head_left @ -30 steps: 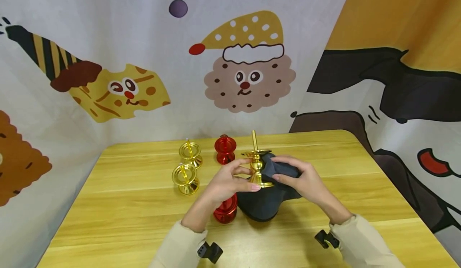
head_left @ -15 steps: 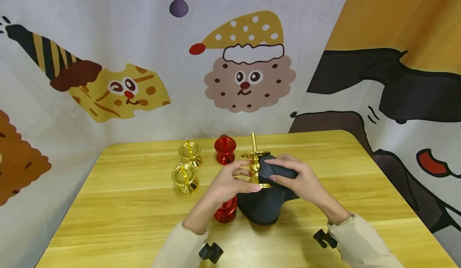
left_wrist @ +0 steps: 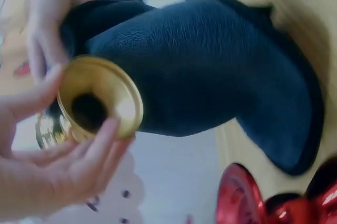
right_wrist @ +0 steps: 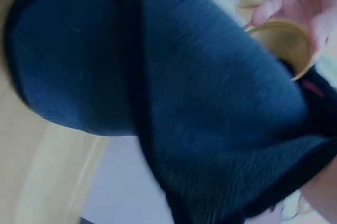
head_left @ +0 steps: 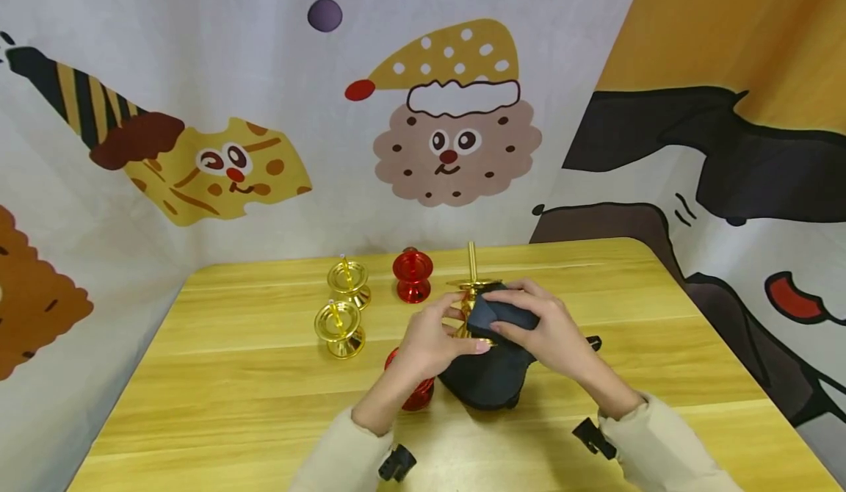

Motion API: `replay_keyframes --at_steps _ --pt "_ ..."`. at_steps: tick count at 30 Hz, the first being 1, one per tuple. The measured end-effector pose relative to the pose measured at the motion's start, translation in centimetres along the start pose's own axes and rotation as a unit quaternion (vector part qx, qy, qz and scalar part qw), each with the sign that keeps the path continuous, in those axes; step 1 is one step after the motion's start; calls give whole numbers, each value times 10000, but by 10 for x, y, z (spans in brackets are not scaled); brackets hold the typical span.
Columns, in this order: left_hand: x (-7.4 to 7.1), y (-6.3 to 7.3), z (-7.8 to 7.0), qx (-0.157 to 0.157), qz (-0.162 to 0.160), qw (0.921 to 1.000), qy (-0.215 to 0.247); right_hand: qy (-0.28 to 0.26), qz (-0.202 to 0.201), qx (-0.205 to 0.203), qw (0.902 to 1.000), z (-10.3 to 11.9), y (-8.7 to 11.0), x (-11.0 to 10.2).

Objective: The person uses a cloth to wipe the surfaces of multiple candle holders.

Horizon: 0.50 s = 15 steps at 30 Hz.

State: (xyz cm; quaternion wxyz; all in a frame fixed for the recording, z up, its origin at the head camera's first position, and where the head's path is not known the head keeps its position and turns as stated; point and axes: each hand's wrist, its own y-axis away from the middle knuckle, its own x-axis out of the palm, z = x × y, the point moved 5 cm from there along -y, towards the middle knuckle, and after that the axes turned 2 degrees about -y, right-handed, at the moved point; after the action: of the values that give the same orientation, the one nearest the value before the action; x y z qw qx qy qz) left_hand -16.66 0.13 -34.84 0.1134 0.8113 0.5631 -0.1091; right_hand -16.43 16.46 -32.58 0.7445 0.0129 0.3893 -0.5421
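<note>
In the head view my left hand (head_left: 429, 338) grips a gold candlestick (head_left: 474, 284), held upright with its spike pointing up. The left wrist view shows the hollow underside of the candlestick's base (left_wrist: 125, 103), with thumb and fingers around its rim. My right hand (head_left: 555, 323) pinches a dark blue-grey cloth (head_left: 485, 382) and presses a fold of it against the stem. That fold hides much of the stem. The rest of the cloth hangs below both hands; in the right wrist view the cloth (right_wrist: 210, 87) covers most of the frame.
Two gold candle holders (head_left: 339, 323) stand on the wooden table (head_left: 231, 389) at the left. A red candle holder (head_left: 413, 266) is at the back. Another red holder (head_left: 419, 398) sits partly behind my left forearm. A patterned curtain (head_left: 330, 147) hangs behind the table.
My left hand has shifted slightly right with the candlestick. My right hand has moved the cloth fold leftward, so it now covers more of the stem's front.
</note>
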Motion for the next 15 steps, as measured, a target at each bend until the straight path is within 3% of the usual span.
replay_keyframes --at_steps 2,4,7,9,12,15 --pt "-1 0 2 -41 385 9962 786 -608 58 243 9978 -5 1 -2" --pt "-3 2 4 -160 830 9831 1621 -1320 123 507 9899 -12 2 -5" --pt "-4 3 4 -193 1182 9695 2137 -1896 155 690 9793 -17 3 -6" --pt "-3 3 4 -200 1029 9767 1872 -1652 122 544 9847 -14 3 -5" --pt "-2 2 2 -168 552 9933 998 -646 -52 104 9978 -2 2 -2" --pt "-3 2 1 -90 335 9974 629 -14 -177 -186 9997 6 2 -1"
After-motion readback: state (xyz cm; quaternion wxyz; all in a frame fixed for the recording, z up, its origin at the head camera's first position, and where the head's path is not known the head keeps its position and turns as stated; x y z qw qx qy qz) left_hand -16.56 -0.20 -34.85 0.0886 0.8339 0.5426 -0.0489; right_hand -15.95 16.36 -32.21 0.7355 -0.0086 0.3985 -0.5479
